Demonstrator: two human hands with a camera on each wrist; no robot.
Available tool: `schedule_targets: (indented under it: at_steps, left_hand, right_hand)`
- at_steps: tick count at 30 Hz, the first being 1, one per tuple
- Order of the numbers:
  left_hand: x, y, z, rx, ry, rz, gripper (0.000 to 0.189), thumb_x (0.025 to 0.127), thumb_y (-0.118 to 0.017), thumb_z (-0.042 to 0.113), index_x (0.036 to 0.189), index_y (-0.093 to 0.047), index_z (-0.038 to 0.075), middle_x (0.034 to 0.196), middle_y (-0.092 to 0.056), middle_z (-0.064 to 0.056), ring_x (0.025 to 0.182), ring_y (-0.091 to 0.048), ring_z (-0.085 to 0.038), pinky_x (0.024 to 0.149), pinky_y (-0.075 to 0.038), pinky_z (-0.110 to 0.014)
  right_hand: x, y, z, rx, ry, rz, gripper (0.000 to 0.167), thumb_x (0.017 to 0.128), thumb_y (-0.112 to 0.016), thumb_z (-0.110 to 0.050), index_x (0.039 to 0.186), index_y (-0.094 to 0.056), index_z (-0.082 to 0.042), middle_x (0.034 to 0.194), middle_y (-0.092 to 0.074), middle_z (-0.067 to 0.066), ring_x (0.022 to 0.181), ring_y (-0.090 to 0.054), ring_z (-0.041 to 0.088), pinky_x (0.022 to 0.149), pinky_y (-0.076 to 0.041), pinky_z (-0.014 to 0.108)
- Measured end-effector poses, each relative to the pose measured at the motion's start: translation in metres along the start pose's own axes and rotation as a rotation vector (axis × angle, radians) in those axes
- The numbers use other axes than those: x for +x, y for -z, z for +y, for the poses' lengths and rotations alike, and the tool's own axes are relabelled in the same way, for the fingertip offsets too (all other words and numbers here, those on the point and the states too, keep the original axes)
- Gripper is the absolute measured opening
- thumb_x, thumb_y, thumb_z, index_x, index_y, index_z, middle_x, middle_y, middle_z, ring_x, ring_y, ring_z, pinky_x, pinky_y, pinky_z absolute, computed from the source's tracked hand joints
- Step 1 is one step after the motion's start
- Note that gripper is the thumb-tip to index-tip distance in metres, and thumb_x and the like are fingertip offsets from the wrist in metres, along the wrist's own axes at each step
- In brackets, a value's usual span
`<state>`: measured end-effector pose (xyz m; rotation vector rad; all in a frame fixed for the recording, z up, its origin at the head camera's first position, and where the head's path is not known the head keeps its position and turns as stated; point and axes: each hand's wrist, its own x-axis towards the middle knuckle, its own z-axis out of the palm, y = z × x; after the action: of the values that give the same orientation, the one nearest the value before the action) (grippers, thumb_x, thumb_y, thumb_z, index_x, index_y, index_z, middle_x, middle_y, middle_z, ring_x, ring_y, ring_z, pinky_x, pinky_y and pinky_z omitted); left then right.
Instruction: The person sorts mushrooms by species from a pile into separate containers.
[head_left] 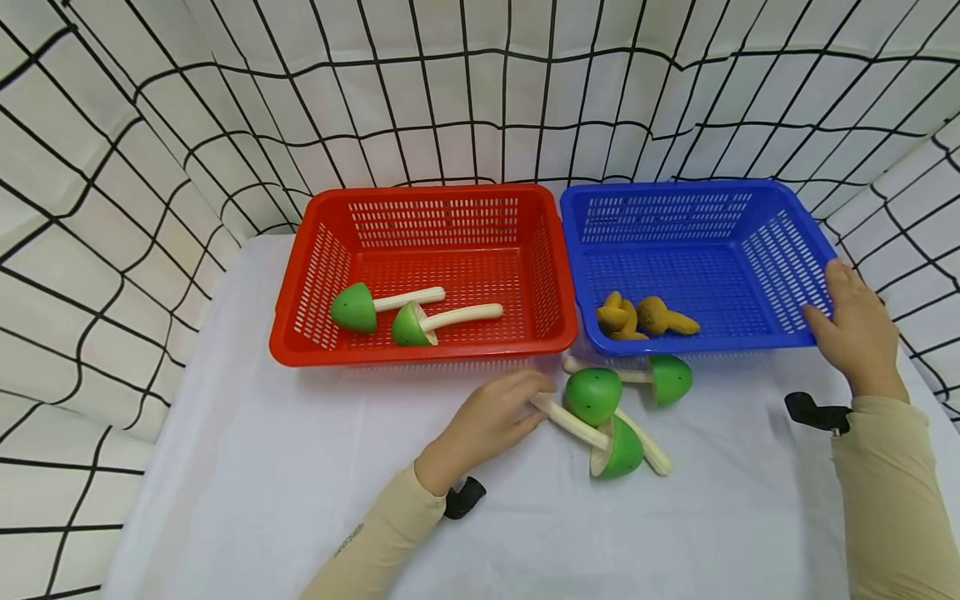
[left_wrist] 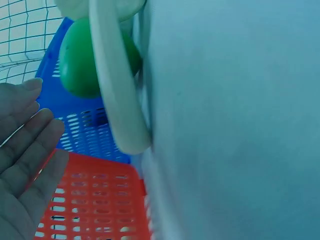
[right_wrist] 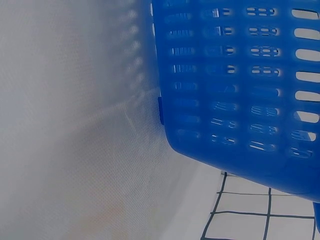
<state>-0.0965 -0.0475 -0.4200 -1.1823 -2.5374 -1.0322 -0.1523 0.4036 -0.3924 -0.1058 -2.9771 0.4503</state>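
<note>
My left hand is beside the stem end of a green-capped toy mushroom. In the left wrist view its fingers are extended, with a gap to the pale stem. That mushroom lies against a second green mushroom, and a third green mushroom rests behind them along the blue basket's front. At the right front corner of the blue basket, my right hand holds the rim, its thumb over the inner side. The right wrist view shows only the basket's outer wall, no fingers.
A red basket stands left of the blue one and holds two green mushrooms. Small brown-yellow mushrooms sit in the blue basket's front left. Black-lined white cloth surrounds the back and sides of the white table.
</note>
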Motion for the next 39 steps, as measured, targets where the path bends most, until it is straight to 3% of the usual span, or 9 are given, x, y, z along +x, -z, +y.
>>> schedule_targets:
  at_steps: [8, 19, 39]
  left_hand:
    - [0.001, -0.013, -0.006, -0.005, 0.02, -0.084, 0.028, 0.078, -0.075, 0.004, 0.104, -0.065, 0.004, 0.104, -0.065, -0.005, 0.101, -0.06, -0.018, 0.09, -0.047, -0.026]
    - [0.004, -0.019, -0.008, 0.038, 0.112, -0.195, 0.032, 0.076, -0.077, 0.006, 0.105, -0.065, 0.006, 0.105, -0.063, -0.004, 0.101, -0.057, -0.019, 0.09, -0.046, -0.03]
    - [0.005, -0.02, -0.01, 0.092, 0.085, -0.197, 0.028, 0.075, -0.077, 0.004, 0.101, -0.067, 0.007, 0.101, -0.064, -0.002, 0.098, -0.057, -0.018, 0.087, -0.047, -0.029]
  right_hand:
    - [-0.001, 0.001, -0.001, 0.008, 0.007, 0.008, 0.068, 0.092, -0.036, -0.022, 0.148, -0.008, 0.003, 0.152, -0.01, 0.026, 0.14, -0.009, 0.041, 0.11, -0.011, 0.058]
    - [0.0, 0.0, -0.001, 0.008, -0.001, 0.006, 0.068, 0.092, -0.036, -0.022, 0.148, -0.007, 0.003, 0.152, -0.009, 0.026, 0.14, -0.009, 0.041, 0.109, -0.011, 0.059]
    - [0.002, 0.001, 0.0, -0.014, 0.035, -0.016, 0.067, 0.095, -0.034, -0.025, 0.148, -0.005, 0.004, 0.151, -0.008, 0.028, 0.14, -0.007, 0.042, 0.11, -0.009, 0.058]
